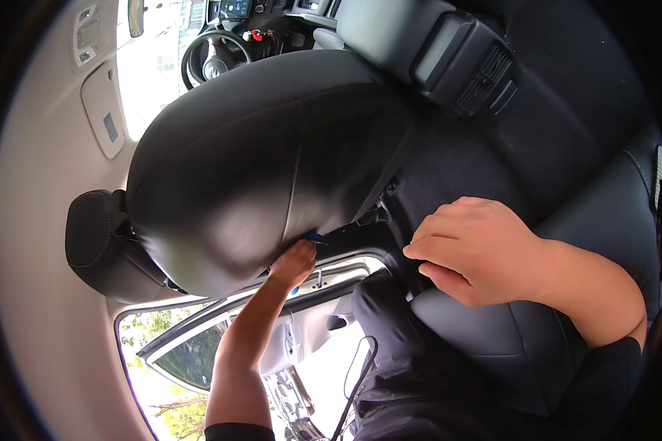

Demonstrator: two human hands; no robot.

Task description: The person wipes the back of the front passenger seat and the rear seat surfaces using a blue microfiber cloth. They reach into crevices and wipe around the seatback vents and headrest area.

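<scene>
My left hand (295,265) reaches to the side edge of the black leather-look front seat back (243,171). Its fingers are closed around a small blue object (316,238), mostly hidden by the hand, so I cannot tell what it is. The blue end touches or lies very close to the seat's lower edge. My right hand (474,251) hovers between the front seat and the black rear seat cushion (469,325). Its fingers are loosely bent, the thumb stands apart, and no held thing shows.
The seat's headrest (88,231) is beside the pale roof lining (38,231). A centre console with rear air vents (482,82) stands beyond the seat. The steering wheel (215,60) lies further forward. An open car door (309,331) and a hanging black cable (358,386) are near my leg.
</scene>
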